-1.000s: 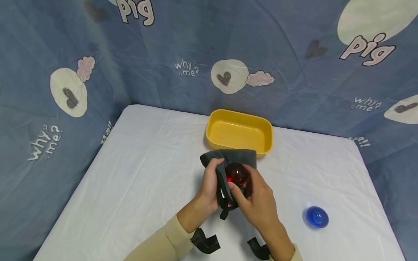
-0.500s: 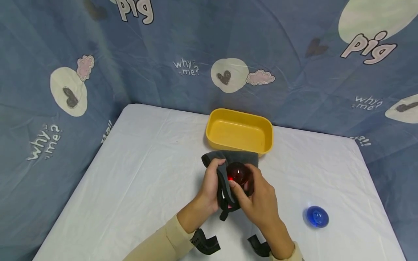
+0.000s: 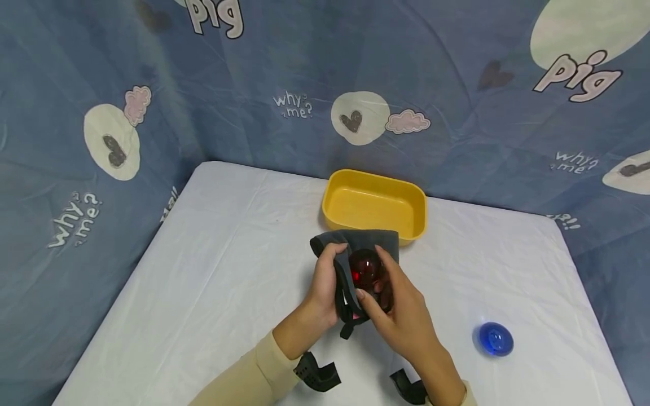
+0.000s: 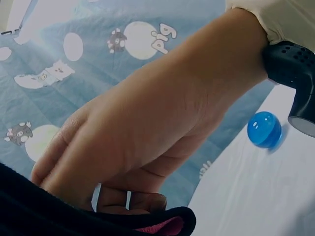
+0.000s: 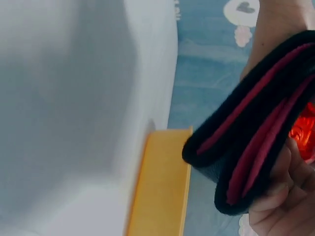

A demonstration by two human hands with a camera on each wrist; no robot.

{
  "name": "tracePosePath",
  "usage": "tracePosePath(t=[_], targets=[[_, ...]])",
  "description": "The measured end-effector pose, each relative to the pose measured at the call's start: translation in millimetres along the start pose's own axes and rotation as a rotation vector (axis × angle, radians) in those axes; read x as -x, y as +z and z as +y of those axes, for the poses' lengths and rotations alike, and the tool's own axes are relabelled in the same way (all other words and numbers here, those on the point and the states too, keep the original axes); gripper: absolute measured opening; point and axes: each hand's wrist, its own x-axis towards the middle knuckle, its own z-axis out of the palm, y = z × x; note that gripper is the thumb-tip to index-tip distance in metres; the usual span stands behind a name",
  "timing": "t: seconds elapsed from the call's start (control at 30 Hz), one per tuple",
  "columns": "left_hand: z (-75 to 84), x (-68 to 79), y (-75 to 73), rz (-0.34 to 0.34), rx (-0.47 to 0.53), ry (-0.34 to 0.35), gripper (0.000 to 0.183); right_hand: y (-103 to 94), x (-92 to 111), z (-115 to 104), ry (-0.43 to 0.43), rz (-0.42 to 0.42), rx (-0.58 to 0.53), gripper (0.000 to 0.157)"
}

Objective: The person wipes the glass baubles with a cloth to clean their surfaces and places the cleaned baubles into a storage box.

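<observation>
Left grip (image 3: pixel 321 287) pinches the folded dark-grey, black-edged fabric piece (image 3: pixel 382 239); right grip (image 3: pixel 406 310) curls round the glossy translucent red ball (image 3: pixel 364 268), nestled against the folds. I'd hold the fabric steady and cradle the ball from beneath; looks slippery.

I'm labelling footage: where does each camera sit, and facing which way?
Head: worn on the head, facing forward and down at the left hand, right hand and folded gray cloth.
Left wrist: on that wrist, facing the right hand and forearm.
Right wrist: on that wrist, facing the cloth and yellow tray; fingers and left forearm show.
Shared: head and left wrist see the translucent blue ball.
</observation>
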Motion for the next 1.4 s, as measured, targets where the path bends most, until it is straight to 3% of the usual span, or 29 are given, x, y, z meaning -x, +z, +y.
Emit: tracePosePath(t=[0.3, 0.53, 0.7, 0.9, 1.07, 1.27, 1.4], targets=[[-0.3, 2.3, 0.8, -0.025, -0.036, 0.012, 0.06, -9.9, -3.8, 6.1, -0.116, -0.01, 0.006, 0.09], [-3.7, 4.2, 0.9, -0.038, -0.038, -0.007, 0.06, -13.2, -5.8, 7.0, -0.102, -0.01, -0.007, 0.077], [-6.0, 5.0, 2.0, -0.034, -0.031, -0.012, 0.06, -9.4, -8.2, 5.4, -0.132, 0.095, 0.057, 0.058], [-6.0, 4.3, 3.9, -0.043, -0.042, -0.01, 0.059, -2.8, -10.6, 3.6, -0.139, 0.209, 0.058, 0.065], [-4.5, 3.7, 3.1, -0.041, -0.025, -0.009, 0.057, -2.7, -9.0, 4.2, -0.097, 0.138, 0.048, 0.064], [-3.7, 4.5, 1.7, -0.022, -0.017, 0.012, 0.057, -5.3, -2.4, 5.3, -0.112, 0.045, 0.07, 0.094], [-4.0, 4.6, 1.2, -0.029, -0.018, 0.023, 0.059, -4.1, -1.8, 5.7, -0.135, 0.06, 0.086, 0.086]])
